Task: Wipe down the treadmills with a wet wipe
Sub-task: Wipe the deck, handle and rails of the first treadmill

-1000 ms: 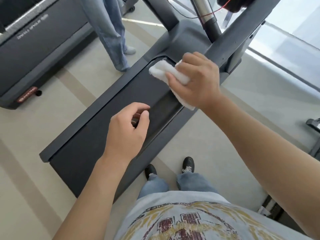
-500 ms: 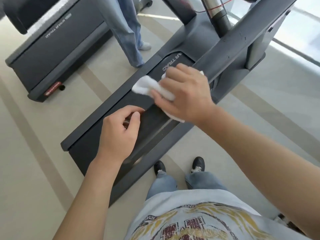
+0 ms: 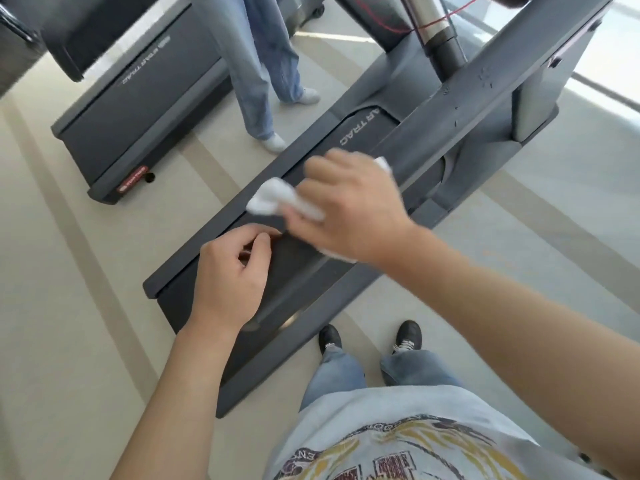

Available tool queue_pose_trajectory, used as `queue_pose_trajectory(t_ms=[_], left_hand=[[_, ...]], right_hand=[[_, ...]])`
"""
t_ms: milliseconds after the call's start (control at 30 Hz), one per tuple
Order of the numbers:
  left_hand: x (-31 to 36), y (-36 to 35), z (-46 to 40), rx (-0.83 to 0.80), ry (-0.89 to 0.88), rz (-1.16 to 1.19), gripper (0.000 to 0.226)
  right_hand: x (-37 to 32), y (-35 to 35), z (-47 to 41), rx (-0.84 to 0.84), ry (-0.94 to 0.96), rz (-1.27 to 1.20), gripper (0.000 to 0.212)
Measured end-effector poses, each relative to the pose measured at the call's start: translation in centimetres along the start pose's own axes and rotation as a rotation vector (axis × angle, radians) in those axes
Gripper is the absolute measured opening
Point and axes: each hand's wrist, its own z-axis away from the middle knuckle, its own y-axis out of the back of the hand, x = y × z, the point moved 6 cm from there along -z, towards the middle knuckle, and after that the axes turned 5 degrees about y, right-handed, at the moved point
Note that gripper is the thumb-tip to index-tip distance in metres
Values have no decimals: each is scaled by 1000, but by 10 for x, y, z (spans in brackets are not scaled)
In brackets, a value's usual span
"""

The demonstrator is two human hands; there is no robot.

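A dark grey treadmill [image 3: 207, 252] runs diagonally across the floor below me. Its sloping handrail arm [image 3: 485, 98] rises at the upper right. My right hand [image 3: 349, 209] grips a crumpled white wet wipe [image 3: 273, 199] and holds it over the belt, by the lower end of that arm. The wipe sticks out on both sides of the fist. My left hand [image 3: 228, 275] hovers over the belt just below the right one. Its fingers are curled and pinch a small brownish thing I cannot make out.
A second treadmill [image 3: 138, 109] stands at the upper left. A person in jeans and white shoes [image 3: 263, 64] stands between the two machines. My own feet [image 3: 329, 337] are on the beige floor beside the deck's near rail. A glass wall lies at the right.
My right hand has carried the wipe back down from the front of the deck, closer to my left hand. The left hand kept its curled pose.
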Motion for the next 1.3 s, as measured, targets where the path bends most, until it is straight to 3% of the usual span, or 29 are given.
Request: queue_pose_trajectory(t_ms=[100,200,267,400,467,533,633,767,967,1033,1067,1167,1300], left_hand=[[-3,-1,0,-24,1,-25,30],[-4,0,0,-15,0,-22,29],[-5,1,1,14,-1,-9,30],[-2,2,1,71,12,15,55],[-1,3,2,84,-4,16,44],[-5,2,3,64,-8,13,28],[-4,0,2,9,-2,18,26],[-3,0,0,-49,19,65,20],[-7,-3,1,-193,83,164,31],[-4,-6,2,-294,28,188,18],[-1,-7,2,-356,-14,171,15],[-2,-12,-3,-498,-132,96,45],[-3,-13,-4,-527,-211,137,48]], right_hand=[[57,33,-2,95,-197,111,40],[54,33,-5,67,-365,184,40],[15,12,-8,3,-282,129,38],[-41,-20,-1,-77,-22,-14,39],[-23,-11,0,-82,34,-27,40],[16,12,-2,-16,-22,27,43],[70,43,1,100,-215,182,47],[56,40,6,168,-443,253,37],[-54,-10,26,79,-194,42,33],[-48,-1,29,111,-195,79,31],[-38,7,30,161,-247,114,30],[-7,26,36,356,-532,197,28],[-14,18,42,552,-798,179,27]])
